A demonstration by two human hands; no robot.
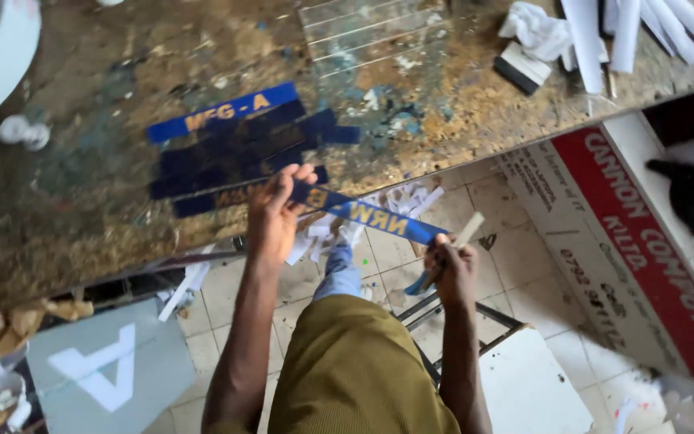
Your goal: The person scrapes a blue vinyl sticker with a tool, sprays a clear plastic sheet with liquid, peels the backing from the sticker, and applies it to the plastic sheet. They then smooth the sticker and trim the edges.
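Lap: the person's knee in olive-brown cloth fills the lower middle, with tiled floor (516,257) beneath.
Right hand: the right hand (453,269) is clenched around the lower end of a blue strip (375,215) and a pale stick-like tool (469,229); which fingers pinch which, I cannot tell.
Blue strip: long, narrow, with yellow lettering, it runs slanting from the right hand up to the left hand, hanging past the table edge over the floor.
Left hand: the left hand (275,217) grasps the strip's upper end at the table edge, fingers curled over it.
Paper scraps: white scraps (399,199) lie on the floor below the strip.
Table: a worn, paint-stained table (90,201) carries a stack of more blue strips (238,149) just beyond the left hand.
Far corner: white rolled sheets (628,28) and a crumpled white cloth (536,28) lie at the table's far right.
Right side: a red and white signboard (644,241) lies beside the table.
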